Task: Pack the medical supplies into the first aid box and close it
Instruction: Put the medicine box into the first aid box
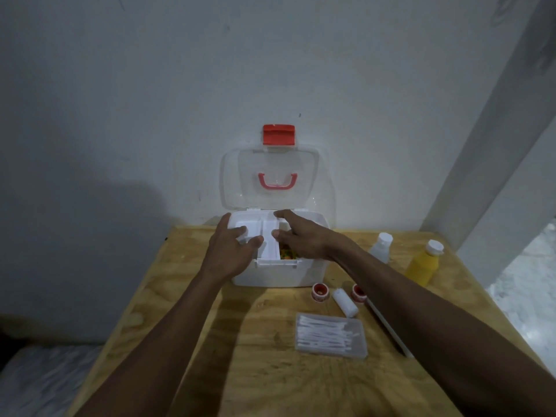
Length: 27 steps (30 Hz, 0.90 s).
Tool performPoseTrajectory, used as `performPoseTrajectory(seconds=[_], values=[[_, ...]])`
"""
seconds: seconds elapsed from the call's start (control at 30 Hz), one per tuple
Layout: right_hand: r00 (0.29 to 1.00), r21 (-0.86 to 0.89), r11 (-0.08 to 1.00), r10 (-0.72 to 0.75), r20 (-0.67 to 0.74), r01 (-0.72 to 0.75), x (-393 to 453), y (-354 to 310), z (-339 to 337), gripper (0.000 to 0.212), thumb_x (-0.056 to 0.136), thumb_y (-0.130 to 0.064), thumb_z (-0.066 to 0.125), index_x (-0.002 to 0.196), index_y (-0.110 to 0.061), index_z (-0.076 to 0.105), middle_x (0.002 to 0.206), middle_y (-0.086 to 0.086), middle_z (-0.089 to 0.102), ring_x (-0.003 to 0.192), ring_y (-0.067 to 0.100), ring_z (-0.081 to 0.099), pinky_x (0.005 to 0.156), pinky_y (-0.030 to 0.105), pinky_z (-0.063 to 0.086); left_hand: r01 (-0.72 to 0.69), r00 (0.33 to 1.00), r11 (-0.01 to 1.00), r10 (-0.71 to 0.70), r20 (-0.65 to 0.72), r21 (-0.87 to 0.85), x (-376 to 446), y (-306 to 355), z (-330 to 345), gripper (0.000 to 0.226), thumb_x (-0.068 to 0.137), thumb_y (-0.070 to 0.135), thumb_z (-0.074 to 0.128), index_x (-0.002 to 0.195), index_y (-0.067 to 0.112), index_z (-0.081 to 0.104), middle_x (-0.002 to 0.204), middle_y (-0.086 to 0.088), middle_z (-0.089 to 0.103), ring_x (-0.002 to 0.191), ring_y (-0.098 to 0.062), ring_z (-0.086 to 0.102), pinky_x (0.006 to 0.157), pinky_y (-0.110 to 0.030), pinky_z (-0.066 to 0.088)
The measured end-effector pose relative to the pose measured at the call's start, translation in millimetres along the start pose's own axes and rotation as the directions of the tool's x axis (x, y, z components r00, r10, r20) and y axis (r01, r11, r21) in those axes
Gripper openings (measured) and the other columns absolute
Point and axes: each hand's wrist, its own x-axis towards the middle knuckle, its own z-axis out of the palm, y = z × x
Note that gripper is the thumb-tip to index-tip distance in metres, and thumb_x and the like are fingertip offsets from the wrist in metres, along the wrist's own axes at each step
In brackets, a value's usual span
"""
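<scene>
I see the first aid box (278, 273) at the far middle of the desk (186, 341), lid (270, 164) raised; my left hand (230, 249) and right hand (301, 236), fingers spread, rest on its white inner tray (269, 240), gripping nothing I can make out; a swab case (331, 335) lies near right.

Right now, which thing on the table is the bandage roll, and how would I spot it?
Start at the white first aid box with its lid open. Just in front of its right corner, the bandage roll lies between two small red-rimmed tape rolls. It is the only plain white cylinder lying on its side.
</scene>
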Motion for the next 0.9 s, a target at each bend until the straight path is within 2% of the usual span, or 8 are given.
performPoseTrajectory(seconds=[0.2,0.3,0.37,0.43,0.5,0.63,0.77,0.9], values=[[0.995,-0.053,0.997,-0.055,-0.079,0.051,-12.8,-4.4,-2.3,0.055,0.100,-0.035,0.049,0.149,-0.020,0.029,0.146,0.011,0.049,0.127,0.029,0.053,0.108,0.044,0.041,-0.006,1.000,1.000,0.005,0.007,0.010,-2.6,4.5,-2.0,0.059,0.086,0.037,0.068,0.135,0.007,0.053,0.152,-0.002,0.036,0.134,-0.025,0.040,0.098,-0.028,0.035],[0.970,-0.069,0.993,-0.111,-0.215,0.099,-35.8,-10.9,-11.4,0.051,0.100,-0.033,0.052,0.146,-0.018,0.036,0.115,0.010,0.069,0.095,0.019,0.064,0.095,0.037,0.047,0.002,1.000,1.000,-0.003,0.016,0.018,-1.4,3.3,-3.0,0.060,0.085,0.040,0.069,0.133,0.006,0.056,0.155,-0.001,0.033,0.136,-0.025,0.038,0.107,-0.033,0.033],[0.913,-0.047,0.985,-0.173,-0.371,0.168,-58.2,-11.0,-17.3,0.047,0.097,-0.035,0.056,0.140,-0.019,0.045,0.097,0.002,0.072,0.082,0.008,0.062,0.088,0.031,0.051,0.016,1.000,1.000,-0.016,0.015,0.003,-0.6,2.0,-3.3,0.063,0.083,0.040,0.071,0.135,0.007,0.054,0.153,-0.001,0.037,0.135,-0.024,0.040,0.107,-0.032,0.033],[0.834,-0.001,0.972,-0.204,-0.513,0.237,-84.2,-4.1,-19.5,0.043,0.093,-0.037,0.063,0.132,-0.021,0.055,0.101,-0.003,0.070,0.087,0.002,0.064,0.081,0.019,0.051,0.023,1.000,0.999,-0.023,0.014,-0.022,-0.9,0.8,-3.5,0.068,0.082,0.040,0.072,0.137,0.007,0.050,0.148,-0.001,0.045,0.132,-0.024,0.044,0.104,-0.031,0.034],[0.792,0.045,0.958,-0.205,-0.575,0.282,-112.3,8.9,-15.8,0.040,0.088,-0.038,0.070,0.124,-0.022,0.062,0.103,-0.008,0.070,0.091,0.000,0.066,0.080,0.018,0.053,0.015,1.000,0.999,-0.015,0.018,-0.037,-2.3,0.7,-3.7,0.068,0.081,0.039,0.073,0.138,0.009,0.049,0.144,-0.003,0.050,0.129,-0.025,0.047,0.100,-0.031,0.037],[0.827,0.098,0.971,-0.132,-0.546,0.219,-161.3,47.3,11.2,0.043,0.080,-0.042,0.077,0.118,-0.025,0.068,0.108,-0.014,0.070,0.095,-0.002,0.065,0.079,0.022,0.055,0.014,1.000,0.999,-0.014,0.004,-0.039,-2.8,2.2,-2.7,0.066,0.081,0.036,0.075,0.136,0.009,0.049,0.140,-0.004,0.054,0.127,-0.025,0.049,0.097,-0.029,0.036],[0.871,0.110,0.982,-0.080,-0.484,0.151,-189.1,73.0,45.2,0.045,0.078,-0.048,0.075,0.120,-0.040,0.062,0.114,-0.022,0.063,0.103,-0.007,0.058,0.082,0.008,0.045,0.008,1.000,1.000,-0.008,0.002,-0.011,-4.1,4.2,-2.2,0.064,0.081,0.038,0.074,0.134,0.009,0.053,0.143,-0.003,0.050,0.128,-0.025,0.048,0.103,-0.032,0.036],[0.892,0.138,0.985,-0.026,-0.450,0.099,-188.8,93.6,66.4,0.059,0.073,-0.054,0.077,0.127,-0.040,0.058,0.121,-0.017,0.060,0.112,-0.001,0.055,0.095,0.028,0.049,0.010,1.000,1.000,-0.009,0.016,-0.016,-4.2,4.0,-3.7,0.067,0.079,0.041,0.075,0.135,0.014,0.050,0.137,-0.004,0.057,0.123,-0.027,0.053,0.105,-0.045,0.043]])
